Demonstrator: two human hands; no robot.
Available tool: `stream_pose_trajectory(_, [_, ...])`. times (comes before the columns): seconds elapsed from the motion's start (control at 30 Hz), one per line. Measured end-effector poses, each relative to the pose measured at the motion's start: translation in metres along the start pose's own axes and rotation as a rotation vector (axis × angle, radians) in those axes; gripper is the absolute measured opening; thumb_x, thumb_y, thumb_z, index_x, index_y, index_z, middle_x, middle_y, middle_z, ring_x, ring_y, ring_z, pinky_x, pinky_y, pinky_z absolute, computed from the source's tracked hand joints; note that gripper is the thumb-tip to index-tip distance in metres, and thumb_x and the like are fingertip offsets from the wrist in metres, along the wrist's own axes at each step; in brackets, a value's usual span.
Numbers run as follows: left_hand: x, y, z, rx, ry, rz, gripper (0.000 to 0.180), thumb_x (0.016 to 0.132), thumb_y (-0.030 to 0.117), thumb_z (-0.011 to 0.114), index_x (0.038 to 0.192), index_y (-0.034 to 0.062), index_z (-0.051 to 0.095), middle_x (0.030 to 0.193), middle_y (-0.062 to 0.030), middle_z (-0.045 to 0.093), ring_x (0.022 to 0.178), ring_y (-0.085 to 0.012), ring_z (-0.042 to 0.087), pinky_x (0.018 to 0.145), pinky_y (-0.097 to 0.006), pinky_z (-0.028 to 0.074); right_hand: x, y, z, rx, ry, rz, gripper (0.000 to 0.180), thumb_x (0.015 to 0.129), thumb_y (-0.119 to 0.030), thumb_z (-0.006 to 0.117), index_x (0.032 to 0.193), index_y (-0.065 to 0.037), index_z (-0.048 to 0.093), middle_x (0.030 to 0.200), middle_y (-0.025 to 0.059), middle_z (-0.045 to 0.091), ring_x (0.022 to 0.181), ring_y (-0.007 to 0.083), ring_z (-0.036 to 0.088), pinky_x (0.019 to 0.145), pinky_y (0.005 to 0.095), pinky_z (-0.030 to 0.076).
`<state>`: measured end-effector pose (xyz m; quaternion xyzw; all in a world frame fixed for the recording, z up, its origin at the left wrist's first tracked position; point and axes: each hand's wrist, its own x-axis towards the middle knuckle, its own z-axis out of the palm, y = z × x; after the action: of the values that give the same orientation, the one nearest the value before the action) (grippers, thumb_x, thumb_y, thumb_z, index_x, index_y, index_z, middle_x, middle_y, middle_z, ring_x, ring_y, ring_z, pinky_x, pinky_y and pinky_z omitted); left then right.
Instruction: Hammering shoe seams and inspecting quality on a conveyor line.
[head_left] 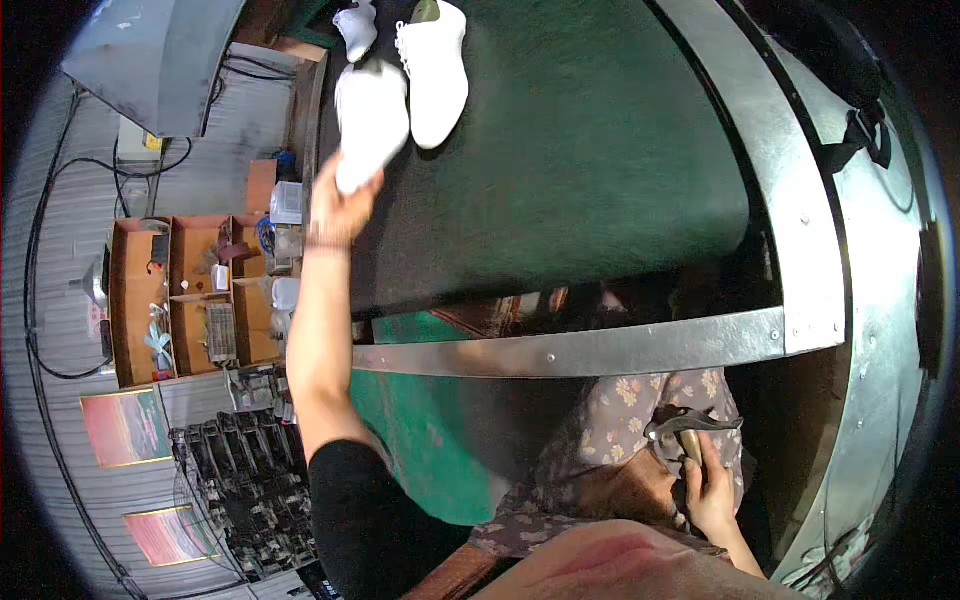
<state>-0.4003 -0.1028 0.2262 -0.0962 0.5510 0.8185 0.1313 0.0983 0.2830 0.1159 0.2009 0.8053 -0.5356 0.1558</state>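
Note:
At the far left end of the dark green conveyor belt (580,150), my left hand (345,208) is closed on the near end of a white shoe (372,115). That shoe is slightly blurred. Beside it on the belt lies a second white shoe (438,85), with laces at its left edge. Another white shoe (356,30) shows in part at the far edge. Low over my lap, my right hand (712,492) is closed round a tan, rounded handle (690,446). A dark strip-like piece (695,420) lies by the handle's top; the tool's kind cannot be made out.
A metal rail (560,352) runs between me and the belt, joining a broad metal side frame (800,190) at right. Along the left stand a compartmented wooden shelf (172,300) with small items and a black rack (245,490). A grey metal housing (155,60) juts in at upper left.

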Motion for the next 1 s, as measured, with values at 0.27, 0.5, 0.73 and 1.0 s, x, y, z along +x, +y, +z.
stream_pose_trajectory(0.27, [0.136, -0.076, 0.106, 1.7, 0.06, 0.661, 0.117, 0.07, 0.028, 0.078, 0.152, 0.0125, -0.004, 0.14, -0.0339, 0.032, 0.121, -0.0457, 0.046, 0.104, -0.046, 0.04, -0.002, 0.008, 0.009, -0.093, 0.095, -0.05, 0.046, 0.091, -0.012, 0.056, 0.135, -0.008, 0.047, 0.086, 0.0262, 0.066, 0.069, 0.043, 0.064, 0.06, 0.0465, 0.051])
stream_pose_trajectory(0.5, [0.117, -0.086, 0.143, 1.829, 0.313, 0.139, 0.142, 0.062, 0.029, 0.085, 0.143, 0.0269, -0.032, 0.138, -0.0302, 0.036, 0.122, -0.0405, 0.048, 0.104, -0.051, 0.039, -0.006, 0.003, 0.007, -0.037, 0.021, 0.125, 0.043, 0.093, -0.014, 0.055, 0.135, -0.008, 0.048, 0.1, 0.0236, 0.067, 0.09, 0.0387, 0.067, 0.079, 0.0407, 0.052])
stream_pose_trajectory(0.73, [0.102, -0.098, 0.125, 2.034, 0.402, 0.178, 0.118, 0.076, 0.018, 0.072, 0.149, 0.0263, -0.021, 0.136, -0.0275, 0.041, 0.119, -0.0379, 0.052, 0.096, -0.049, 0.043, -0.017, 0.023, 0.018, -0.046, 0.172, -0.072, 0.043, 0.093, -0.018, 0.054, 0.135, -0.01, 0.049, 0.104, 0.0239, 0.065, 0.092, 0.0429, 0.064, 0.08, 0.048, 0.052])
stream_pose_trajectory(1.0, [-0.032, -0.121, 0.121, 1.993, 0.18, 0.171, 0.117, 0.073, 0.009, 0.069, 0.149, 0.0125, -0.019, 0.129, -0.0321, 0.048, 0.109, -0.0389, 0.059, 0.095, -0.042, 0.048, -0.036, 0.032, 0.014, 0.037, 0.188, -0.09, 0.042, 0.093, -0.019, 0.053, 0.133, -0.007, 0.049, 0.122, 0.0223, 0.059, 0.112, 0.0407, 0.057, 0.094, 0.0432, 0.045])
